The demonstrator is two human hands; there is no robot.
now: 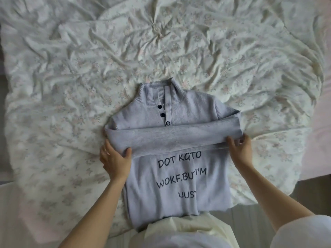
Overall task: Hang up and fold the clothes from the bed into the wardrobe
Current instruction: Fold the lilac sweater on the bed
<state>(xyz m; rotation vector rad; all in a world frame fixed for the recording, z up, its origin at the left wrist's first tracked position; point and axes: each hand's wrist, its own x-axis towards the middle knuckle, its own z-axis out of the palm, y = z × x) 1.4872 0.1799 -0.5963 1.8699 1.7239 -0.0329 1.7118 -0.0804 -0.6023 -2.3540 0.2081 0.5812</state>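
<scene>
A pale lilac knit sweater (172,190) with dark buttons and black lettering lies face up on the bed, collar pointing away from me. Its sleeves are folded across the chest as one ribbed band (172,138). My left hand (114,158) grips the left end of that band, thumb on top and fingers underneath. My right hand (240,149) holds the right end of the band the same way, at the sweater's right edge.
The bed is covered by a wrinkled white floral duvet (161,51). A pink sheet edge (320,140) shows at the right, and floor (313,194) lies beyond the bed's near right corner. My cream clothing (188,231) overlaps the sweater's hem.
</scene>
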